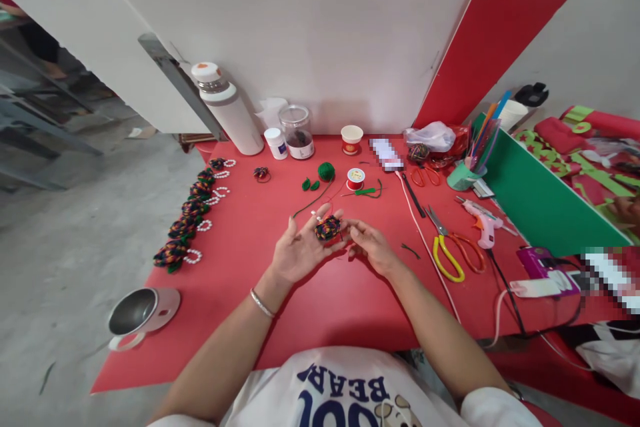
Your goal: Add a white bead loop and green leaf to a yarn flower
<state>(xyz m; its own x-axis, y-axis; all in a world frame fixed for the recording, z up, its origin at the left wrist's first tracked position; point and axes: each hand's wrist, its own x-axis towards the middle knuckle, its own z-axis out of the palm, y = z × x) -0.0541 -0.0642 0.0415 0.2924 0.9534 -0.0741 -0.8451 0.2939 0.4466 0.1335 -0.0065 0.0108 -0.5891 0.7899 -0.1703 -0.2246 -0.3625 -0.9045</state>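
A small dark multicoloured yarn piece (327, 228) rests on the upturned palm side of my left hand (300, 250), whose fingers are spread beneath it. My right hand (371, 247) is just right of the piece, its fingertips bent close together near the piece's edge; what they hold, if anything, is too small to tell. Beyond my hands lie a green yarn ball (326, 171), two small green leaf shapes (310, 184), a red thread spool (355, 179) and a green-handled hook (367, 191).
Finished-looking yarn pieces with beaded loops (193, 210) line the left edge, above a mug (145, 313). A white bottle (230, 110), jar (296, 133) and paper cup (351, 139) stand behind. Rightward are a phone (387, 154), scissors (449, 253), glue gun (484, 220) and cables.
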